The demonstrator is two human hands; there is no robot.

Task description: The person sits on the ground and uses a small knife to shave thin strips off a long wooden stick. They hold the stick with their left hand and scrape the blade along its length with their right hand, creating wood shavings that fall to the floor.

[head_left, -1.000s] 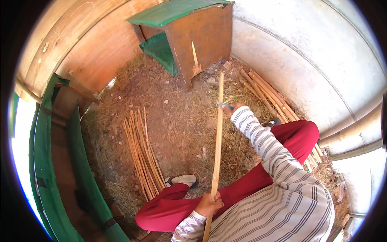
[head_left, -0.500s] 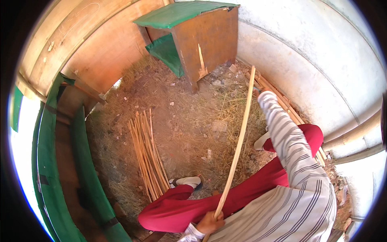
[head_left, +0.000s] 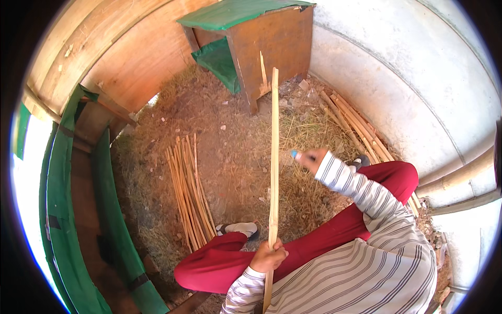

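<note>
One long, pale wooden strip (head_left: 274, 157) runs almost straight up the view, far end overlapping the green-topped desk (head_left: 274, 39). L hand (head_left: 269, 257) grips it nr the lower end, fingers wrapped round in a fist, L forearm (head_left: 243, 290) angled up & inward. R hand (head_left: 312, 159) is on the strip's R side, apart from it, elbow bent, R forearm (head_left: 348, 178) slanting up-left; fingers, a bit blurred, curled on a small blue-tipped object (head_left: 295, 155), tip twd strip. Strip bundle (head_left: 188, 193) on ground (head_left: 235, 146) to L; strip pile (head_left: 361, 125) along R wall (head_left: 387, 68).
</note>
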